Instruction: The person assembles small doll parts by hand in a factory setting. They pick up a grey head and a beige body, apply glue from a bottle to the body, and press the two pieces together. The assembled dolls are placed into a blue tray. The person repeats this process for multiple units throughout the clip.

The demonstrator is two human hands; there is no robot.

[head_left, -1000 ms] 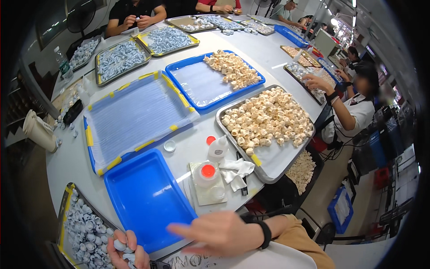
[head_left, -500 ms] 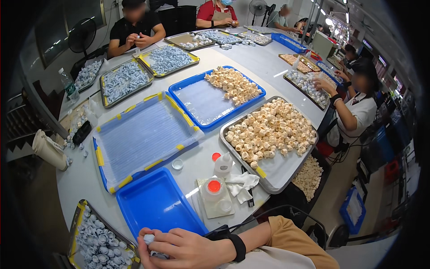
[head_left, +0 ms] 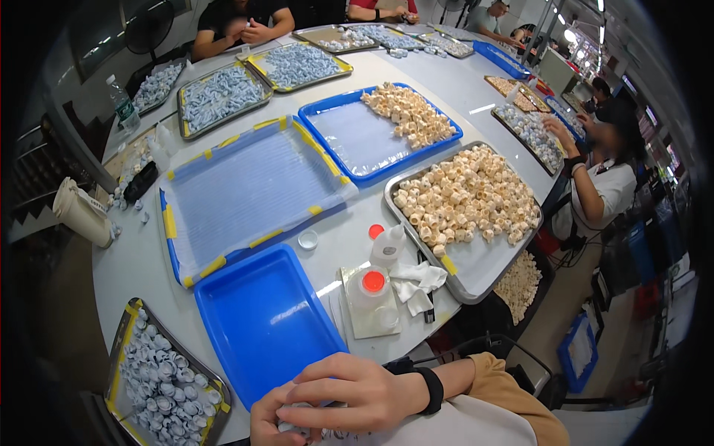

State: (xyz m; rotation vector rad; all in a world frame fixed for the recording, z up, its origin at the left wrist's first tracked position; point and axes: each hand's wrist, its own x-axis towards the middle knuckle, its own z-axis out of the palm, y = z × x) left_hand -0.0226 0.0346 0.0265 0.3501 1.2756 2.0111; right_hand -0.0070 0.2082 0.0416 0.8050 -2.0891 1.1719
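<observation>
At the lower edge, my right hand, with a black band on its wrist, curls over my left hand. Between the fingers of both is a small pale blue-white piece, mostly covered; its exact kind cannot be made out. Just beyond the hands lies a blue plastic tray. To the left, a yellow-taped metal tray holds a heap of similar pale, curled pieces.
A tile carries a red-capped bottle, near a nozzle bottle and white cloth. Farther off are a paper-lined tray and a metal tray of cream pieces. Co-workers sit around the table.
My view has shifted, so the table appears higher in the picture. Both hands sit farther right in it, and the pale piece between the fingers is now more covered.
</observation>
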